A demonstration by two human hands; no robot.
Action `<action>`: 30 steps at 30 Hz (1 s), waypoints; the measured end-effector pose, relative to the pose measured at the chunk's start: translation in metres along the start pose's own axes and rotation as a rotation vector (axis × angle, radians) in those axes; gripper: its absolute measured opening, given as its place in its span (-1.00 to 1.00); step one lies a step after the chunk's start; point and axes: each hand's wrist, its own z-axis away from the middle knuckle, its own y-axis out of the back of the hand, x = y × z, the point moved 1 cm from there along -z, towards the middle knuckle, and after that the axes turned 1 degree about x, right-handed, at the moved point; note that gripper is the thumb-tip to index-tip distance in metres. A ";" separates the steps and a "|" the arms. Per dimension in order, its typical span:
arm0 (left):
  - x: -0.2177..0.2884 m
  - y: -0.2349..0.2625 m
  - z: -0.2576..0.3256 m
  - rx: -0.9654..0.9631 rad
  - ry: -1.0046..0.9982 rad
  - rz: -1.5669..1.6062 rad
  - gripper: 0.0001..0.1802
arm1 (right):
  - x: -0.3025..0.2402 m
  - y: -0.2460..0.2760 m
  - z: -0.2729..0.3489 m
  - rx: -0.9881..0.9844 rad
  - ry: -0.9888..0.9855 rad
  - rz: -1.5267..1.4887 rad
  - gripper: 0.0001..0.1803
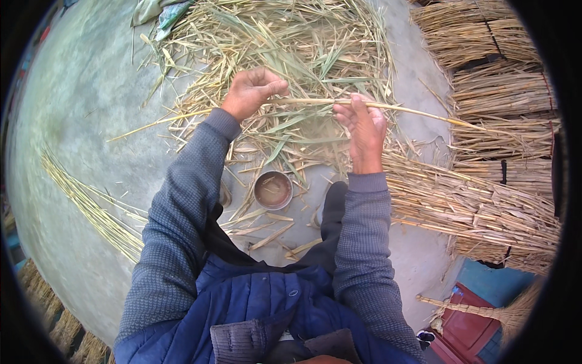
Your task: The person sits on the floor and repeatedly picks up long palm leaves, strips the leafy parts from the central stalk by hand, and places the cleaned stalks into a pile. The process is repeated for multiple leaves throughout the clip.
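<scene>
A long, thin, yellowish reed stalk [415, 110] runs crosswise in front of me, bending down slightly toward both ends. My left hand [251, 92] is closed around its left part, with thumb and forefinger pinched together; the stalk passes behind this hand and comes out past the wrist. Farther right, my right hand [365, 130] grips the same stalk between thumb and curled fingers. Beneath both hands spreads a pile of dry leaves and peeled husks [303, 48], partly green. A small round metal bowl [273, 190] with scraps inside sits on the floor between my feet.
Close on the right lies a thick bundle of unpeeled reeds [473, 197]. Tied reed bundles [503, 91] stack beyond it. Slim, cleaner stalks [91, 203] lie on the concrete floor [91, 109] at left. A straw broom [479, 310] rests near a red object [467, 321] at lower right.
</scene>
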 end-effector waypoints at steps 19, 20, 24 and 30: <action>0.015 -0.006 0.020 0.000 -0.339 -0.711 -0.79 | 0.002 0.014 -0.009 0.121 -0.029 -0.073 -0.61; 0.014 -0.005 0.020 -0.012 -0.229 -0.573 -0.84 | 0.002 0.015 -0.010 0.118 -0.025 -0.077 -0.62; 0.010 0.017 0.005 0.238 -0.086 0.083 -0.85 | 0.005 0.019 -0.012 0.147 -0.038 -0.093 -0.66; 0.015 0.038 0.004 0.385 -0.275 -1.406 -0.69 | 0.007 0.015 -0.015 0.076 -0.024 -0.103 -0.67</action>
